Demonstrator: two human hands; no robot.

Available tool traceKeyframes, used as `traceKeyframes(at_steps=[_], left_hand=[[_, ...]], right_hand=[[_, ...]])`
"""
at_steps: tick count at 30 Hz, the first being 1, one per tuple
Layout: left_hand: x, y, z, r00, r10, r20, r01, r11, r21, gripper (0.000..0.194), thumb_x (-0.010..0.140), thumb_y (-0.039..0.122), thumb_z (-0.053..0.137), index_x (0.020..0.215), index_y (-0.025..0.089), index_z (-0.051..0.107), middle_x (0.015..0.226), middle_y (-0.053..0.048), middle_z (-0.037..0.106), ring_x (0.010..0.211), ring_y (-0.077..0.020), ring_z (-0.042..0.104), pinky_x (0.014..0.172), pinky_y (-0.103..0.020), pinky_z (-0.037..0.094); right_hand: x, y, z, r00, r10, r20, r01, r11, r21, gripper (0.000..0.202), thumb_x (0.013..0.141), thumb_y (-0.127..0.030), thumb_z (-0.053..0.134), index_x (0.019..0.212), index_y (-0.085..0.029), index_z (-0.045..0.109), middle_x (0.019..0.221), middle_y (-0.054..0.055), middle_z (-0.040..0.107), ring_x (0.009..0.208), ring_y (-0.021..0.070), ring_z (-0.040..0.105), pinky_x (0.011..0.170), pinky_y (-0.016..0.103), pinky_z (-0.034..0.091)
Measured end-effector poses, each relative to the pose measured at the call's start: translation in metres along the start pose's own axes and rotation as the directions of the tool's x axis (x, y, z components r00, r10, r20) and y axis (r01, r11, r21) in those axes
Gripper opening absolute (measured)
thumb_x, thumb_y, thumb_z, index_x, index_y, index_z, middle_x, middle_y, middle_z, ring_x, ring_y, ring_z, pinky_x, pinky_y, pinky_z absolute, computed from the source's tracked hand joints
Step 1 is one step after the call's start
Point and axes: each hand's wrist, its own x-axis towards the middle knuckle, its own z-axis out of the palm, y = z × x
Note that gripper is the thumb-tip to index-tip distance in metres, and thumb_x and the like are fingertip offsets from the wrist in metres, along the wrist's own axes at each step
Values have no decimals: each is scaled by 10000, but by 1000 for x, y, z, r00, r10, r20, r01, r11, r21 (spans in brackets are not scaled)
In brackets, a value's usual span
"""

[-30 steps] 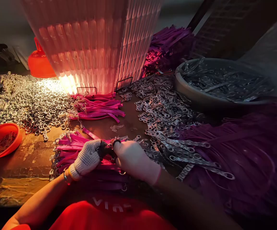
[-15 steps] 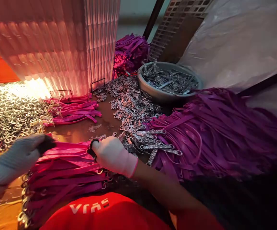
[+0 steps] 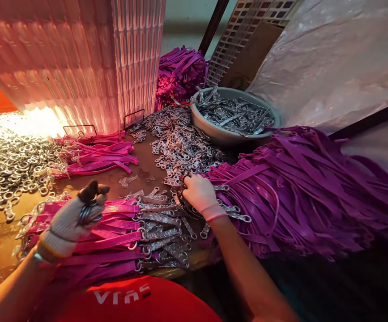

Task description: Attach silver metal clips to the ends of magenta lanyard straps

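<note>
My left hand [image 3: 71, 219], in a pale knitted glove with darkened fingertips, is closed around a few metal rings [image 3: 89, 213]. Below and beside it lie pink straps [image 3: 113, 243] in a layered row, with silver chain-like metal pieces [image 3: 162, 232] attached at their right ends. My right hand [image 3: 199, 194], also gloved, reaches into the heap of loose silver metal pieces [image 3: 176, 150]. Its fingers are bent down among them, and what they pinch is hidden.
Loose rings [image 3: 15, 156] are heaped at the left. A second bundle of pink straps [image 3: 103, 154] lies before corrugated clear panels [image 3: 79, 80]. A grey basin [image 3: 210, 129] of metal pieces stands behind my right hand. Purple straps [image 3: 301, 188] pile up at the right.
My hands have moved apart from the strap held between them. The right hand has shifted right to the metal pieces; the left has turned palm up, showing rings.
</note>
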Motion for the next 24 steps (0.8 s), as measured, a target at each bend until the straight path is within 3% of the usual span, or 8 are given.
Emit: traceKeyframes(at_steps=[5,9,12,17,20,22,24], left_hand=[[44,-10,16,995,-50,82,49,999,9,395,998,315,335,970,60,636,587,-42,574,304,-79,370,249,-181,285],[55,-21,12,996,-66,55,67,998,-10,276,952,206,396,1051,74,617,608,-24,566,316,-68,368,260,-156,242],[56,-28,2,994,-77,77,77,997,0,191,937,204,468,1031,106,603,611,9,537,320,-50,345,273,-142,199],[53,-34,-6,977,-71,201,71,997,10,207,969,322,482,961,137,574,617,18,537,318,-38,305,298,-149,174],[50,-35,-4,980,-48,191,42,999,34,316,977,412,461,954,124,589,593,10,543,314,-50,330,301,-165,193],[48,-36,-1,988,-34,151,26,998,54,333,980,409,449,949,115,602,583,2,553,309,-59,350,304,-176,211],[47,-39,1,992,-21,126,13,997,70,321,977,388,451,951,113,616,570,1,556,303,-63,359,304,-182,212]], right_hand=[[27,-32,15,998,-63,3,63,998,-21,284,840,-166,539,1058,-116,715,1103,202,680,1085,290,593,846,357,423],[46,-54,22,997,-48,57,48,999,6,242,836,-132,549,968,-65,740,970,242,711,951,283,667,791,351,451],[50,-57,21,994,-83,75,77,994,73,216,813,-105,555,911,-76,745,907,209,727,851,250,688,737,313,454],[46,-44,6,991,-121,-55,131,960,249,298,890,-185,474,1091,-122,684,1035,160,724,953,241,661,790,308,464],[35,-45,-11,983,-133,-126,169,924,342,329,934,-212,377,1124,-124,631,1032,140,723,970,232,656,812,314,482],[19,-56,-25,966,-185,-179,249,846,471,338,934,-183,322,1118,-139,602,1002,110,721,894,199,665,786,296,498],[-2,-73,-40,921,-278,-274,390,699,599,319,919,-174,359,1147,-168,581,965,69,716,813,175,661,751,282,510]])
